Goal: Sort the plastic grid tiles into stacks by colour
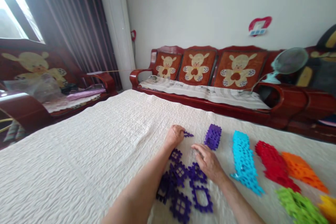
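My left hand (175,135) is closed around a purple interlocking plastic tile (188,134), whose notched edge sticks out to the right of the fingers. Just to the right, my right hand (207,161) hovers with fingers apart and nothing visible in it. Beneath and between my forearms lie several loose purple tiles, among them a window-frame tile (181,205) and one with a large opening (202,198). Beyond my right hand sits a neat purple stack of tiles (213,136).
To the right lie rows of blue tiles (245,162), red tiles (275,164), orange tiles (304,171), green tiles (300,204) and yellow tiles (328,208). A pale quilted cloth (91,157) covers the table. Behind stand a wooden sofa (183,99) and a small fan (291,61).
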{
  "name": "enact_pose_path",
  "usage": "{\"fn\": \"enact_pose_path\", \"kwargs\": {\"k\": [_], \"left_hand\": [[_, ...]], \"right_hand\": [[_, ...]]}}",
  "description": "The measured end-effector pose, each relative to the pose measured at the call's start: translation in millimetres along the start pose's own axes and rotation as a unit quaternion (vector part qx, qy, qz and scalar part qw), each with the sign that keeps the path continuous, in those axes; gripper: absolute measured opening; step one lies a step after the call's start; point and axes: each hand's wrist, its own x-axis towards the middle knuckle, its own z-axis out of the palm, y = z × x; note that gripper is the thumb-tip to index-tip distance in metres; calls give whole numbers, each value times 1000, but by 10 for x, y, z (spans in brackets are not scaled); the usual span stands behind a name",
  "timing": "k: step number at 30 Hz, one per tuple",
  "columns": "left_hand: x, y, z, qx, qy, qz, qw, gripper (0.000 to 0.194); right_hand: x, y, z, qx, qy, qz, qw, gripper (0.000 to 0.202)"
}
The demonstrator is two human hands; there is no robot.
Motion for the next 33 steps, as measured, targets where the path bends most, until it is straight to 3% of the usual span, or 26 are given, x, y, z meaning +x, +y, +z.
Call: {"fn": "enact_pose_path", "kwargs": {"k": [4, 8, 11, 15, 22, 26, 29, 33], "left_hand": [[-59, 138, 20, -28, -1, -58, 998, 30], [-102, 165, -113, -55, 0, -112, 992, 34], [-141, 64, -207, 4, 18, -102, 995, 36], [-197, -81, -195, 37, 9, -59, 998, 38], [-159, -87, -147, 59, 18, -103, 993, 38], [-157, -48, -163, 69, 13, -100, 993, 37], [-158, -50, -151, 73, 15, -99, 992, 37], [-158, -76, -130, 74, 17, -94, 993, 37]], "right_hand": [[2, -19, -9, 18, -5, 21, 1000, 29], [-11, -40, -33, 23, -15, 25, 999, 28], [-22, -85, -50, 17, -25, 20, 999, 26], [-28, -281, -64, 6, -49, 9, 999, 29], [-23, -695, 14, -57, -102, 30, 993, 39], [-25, -699, 66, -3, -84, 59, 995, 41], [-1, -649, 47, 45, -66, 59, 995, 28], [34, -556, -47, -18, 8, 44, 999, 15]]}}
